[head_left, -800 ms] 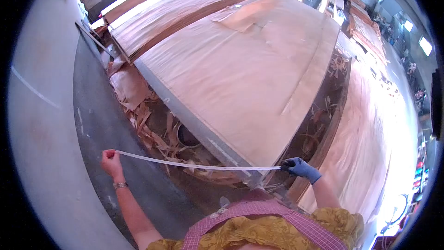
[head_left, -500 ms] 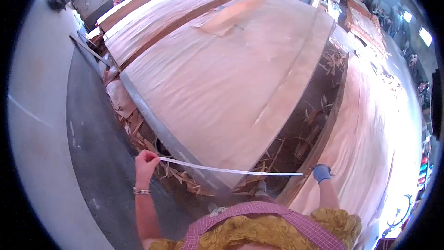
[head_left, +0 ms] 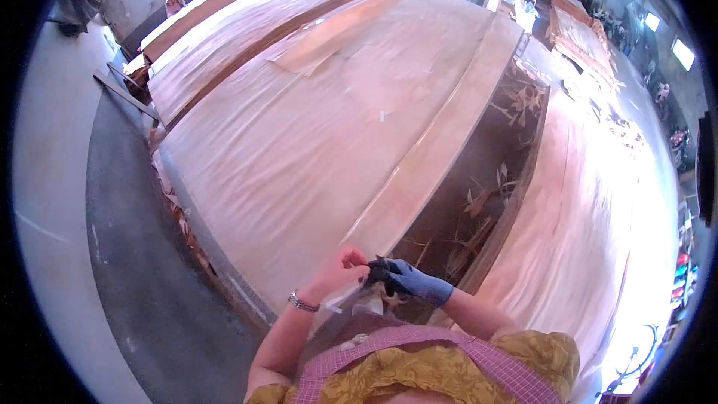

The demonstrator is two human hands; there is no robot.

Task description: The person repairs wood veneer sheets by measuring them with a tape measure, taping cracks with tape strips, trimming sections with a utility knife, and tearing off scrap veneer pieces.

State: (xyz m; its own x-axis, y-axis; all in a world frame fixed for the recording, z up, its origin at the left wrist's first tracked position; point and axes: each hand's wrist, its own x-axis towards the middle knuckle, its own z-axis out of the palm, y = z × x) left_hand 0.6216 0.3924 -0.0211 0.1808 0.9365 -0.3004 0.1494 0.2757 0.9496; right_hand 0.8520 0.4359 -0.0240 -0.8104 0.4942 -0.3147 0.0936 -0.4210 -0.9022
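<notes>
My bare left hand, with a metal bracelet at the wrist, is closed, its fingertips meeting my right hand near the close corner of a large wood veneer sheet. My right hand wears a blue-grey glove, its fingers bent around something dark. I cannot tell whether the dark patch is an object or the glove's palm. A blurred pale strip of tape shows just below my hands. What lies between the fingers is hidden.
Another veneer stack stands to my right, across a gap littered with veneer scraps. More stacks lie beyond, with a person at the far left. A dark floor strip runs along my left.
My hands were wide apart, with a long white tape stretched between them. They have come together in front of me, and the tape's long span no longer shows. The view has shifted slightly.
</notes>
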